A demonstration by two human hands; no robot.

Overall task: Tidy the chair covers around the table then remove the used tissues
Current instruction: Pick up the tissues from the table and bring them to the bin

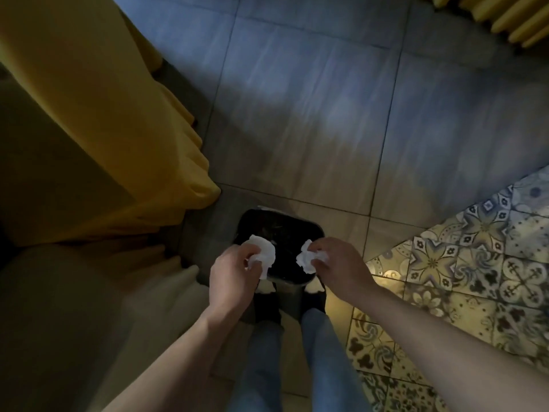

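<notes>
My left hand (233,275) pinches a crumpled white tissue (263,253) over the left side of an open black bin (285,230) on the floor. My right hand (338,263) grips a second crumpled white tissue (307,258) over the bin's right side. Both tissues hang above the dark opening. A yellow chair cover (98,120) drapes down to the floor at the left.
A cream cloth-covered seat (74,307) fills the lower left. Patterned floor tiles (463,278) lie to the right, plain grey tiles (312,99) ahead. Another yellow pleated cover (505,16) shows at the top right. My legs in jeans (297,367) stand right behind the bin.
</notes>
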